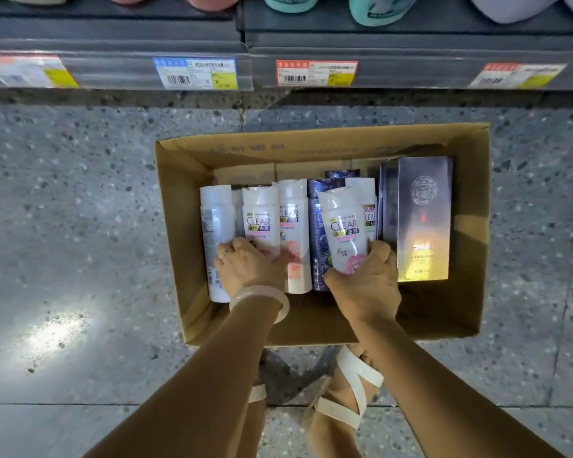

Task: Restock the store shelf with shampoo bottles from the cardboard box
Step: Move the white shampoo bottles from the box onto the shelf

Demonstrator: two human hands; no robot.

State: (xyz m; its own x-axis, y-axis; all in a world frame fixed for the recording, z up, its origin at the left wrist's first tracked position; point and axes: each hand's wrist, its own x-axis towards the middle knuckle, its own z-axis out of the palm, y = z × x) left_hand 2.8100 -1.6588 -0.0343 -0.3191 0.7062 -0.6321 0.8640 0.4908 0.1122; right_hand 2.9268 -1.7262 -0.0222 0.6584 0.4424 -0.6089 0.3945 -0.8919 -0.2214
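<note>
We are looking down at a white shampoo bottle with the word CLEAR and pink flowers on it. It is sticking up a bit higher than the other bottles in the cardboard box, and it is leaning a little. Our right hand is holding its bottom end, with the fingers curled round it and the thumb on the near side.

Our left hand is gripping a second white CLEAR bottle near the left side of the box. The fingers are bent over its lower part and are pressed close together. We are wearing a thin ring on that hand and a pale bangle on the wrist.

More bottles are lying in a row in the box. A plain white bottle is lying at the far left. Another white bottle and a dark blue bottle are lying between our two hands. A shiny silver carton is standing at the right side of the box, just beside our right hand.

The box is sitting open on the speckled grey floor. Past the box, the shelf edge is showing price tags. Soft slippers in pink and green are sitting on the shelf above. Near the bottom, our foot in a white strap sandal is standing on the floor.
</note>
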